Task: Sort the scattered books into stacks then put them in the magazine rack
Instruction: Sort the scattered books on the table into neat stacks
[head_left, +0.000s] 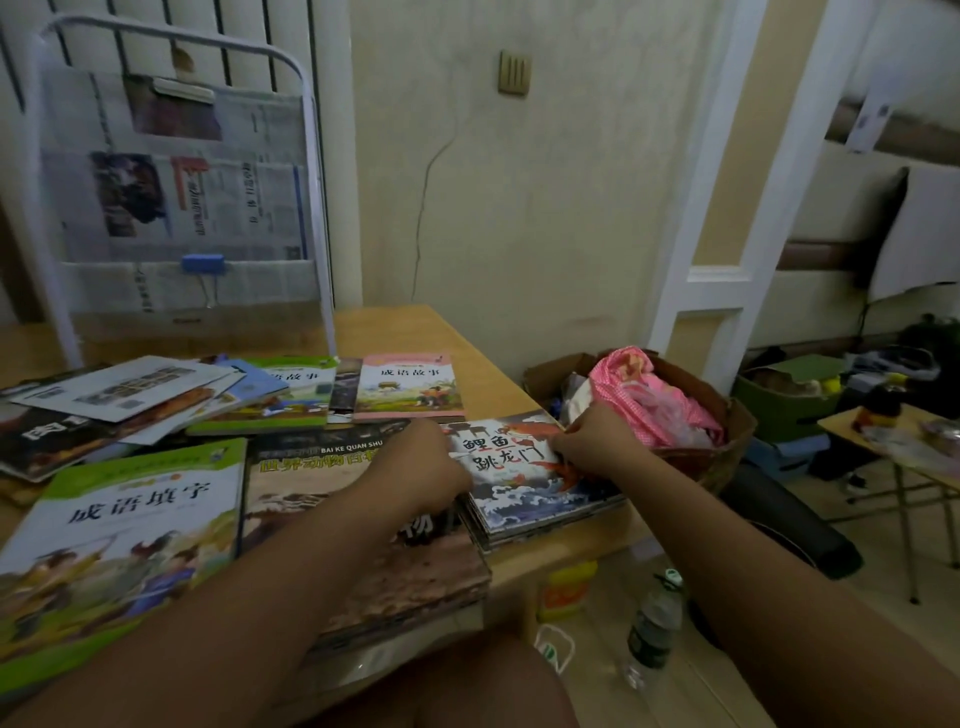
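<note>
Both hands hold the wave-cover book (524, 467) atop a small stack at the worktop's (498, 384) right edge, left hand (426, 467) gripping its left side, right hand (597, 441) pinching its far corner. Beyond, other books (156, 395) lie scattered before the magazine rack (176, 208)

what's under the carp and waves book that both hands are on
The carp book tops a small stack: edges of similar thin books show beneath it, on the wooden table. Their covers are hidden. Left hand and right hand hold its sides.
</note>
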